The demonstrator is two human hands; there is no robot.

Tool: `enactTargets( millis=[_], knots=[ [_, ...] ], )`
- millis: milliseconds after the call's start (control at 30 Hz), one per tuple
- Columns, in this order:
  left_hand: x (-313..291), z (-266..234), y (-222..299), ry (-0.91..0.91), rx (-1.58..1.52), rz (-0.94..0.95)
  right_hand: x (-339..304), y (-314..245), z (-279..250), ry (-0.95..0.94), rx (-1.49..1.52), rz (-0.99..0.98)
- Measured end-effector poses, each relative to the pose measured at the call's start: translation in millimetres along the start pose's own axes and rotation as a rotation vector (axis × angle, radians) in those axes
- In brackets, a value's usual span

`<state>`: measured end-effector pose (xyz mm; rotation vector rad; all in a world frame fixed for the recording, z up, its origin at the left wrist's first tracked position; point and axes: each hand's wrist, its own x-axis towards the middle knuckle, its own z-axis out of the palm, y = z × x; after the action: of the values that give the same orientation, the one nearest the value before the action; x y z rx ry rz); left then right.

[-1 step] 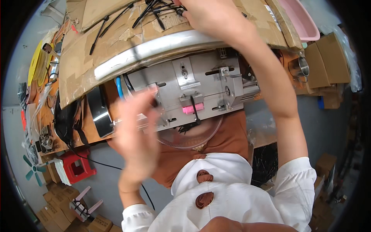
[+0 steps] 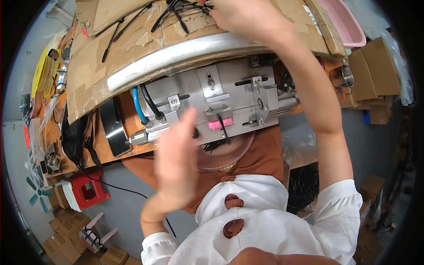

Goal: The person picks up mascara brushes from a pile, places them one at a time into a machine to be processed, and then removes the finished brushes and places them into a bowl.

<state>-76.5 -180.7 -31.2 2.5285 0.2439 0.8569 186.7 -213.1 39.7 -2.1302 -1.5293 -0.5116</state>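
1. The jig (image 2: 240,95) is flanked by a blue hose (image 2: 138,106) on the left and, at the far side, by a white tube (image 2: 176,54); its left end is partly blocked by the blurred left hand (image 2: 176,161).
2. One black rod (image 2: 223,126) is laid across a pink block (image 2: 215,124), long axis toward the body, near end slightly rightward.
3. More rods (image 2: 181,23) are heaped on cardboard (image 2: 90,88), reached by the right hand (image 2: 243,20).
4. Neither grip can be told as apart or together.

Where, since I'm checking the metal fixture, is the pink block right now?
In the head view, the pink block is near the middle, by the near edge of the metal plate, crossed by a thin black rod, right of the left hand.
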Motion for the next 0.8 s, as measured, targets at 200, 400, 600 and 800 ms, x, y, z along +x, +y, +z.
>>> enactTargets(
  millis=[200, 400, 600, 800],
  knots=[
    [-44.3, 53.9, 30.1, -0.265, 0.173, -0.052, 9.4, 19.9, 2.9, -0.04, 0.173, -0.072],
    [-38.2, 59.6, 29.8, -0.293, 0.225, -0.051, 8.0, 17.4, -4.5, -0.127, 0.226, 0.005],
    [-28.4, 42.5, 31.6, -0.428, 0.167, -0.076, -8.6, 21.2, -47.5, -0.066, 0.247, 0.235],
    [127.8, 13.2, -26.3, 0.044, 0.348, 0.224, 13.3, 34.1, -27.4, -0.088, 0.122, 0.038]
  ],
)
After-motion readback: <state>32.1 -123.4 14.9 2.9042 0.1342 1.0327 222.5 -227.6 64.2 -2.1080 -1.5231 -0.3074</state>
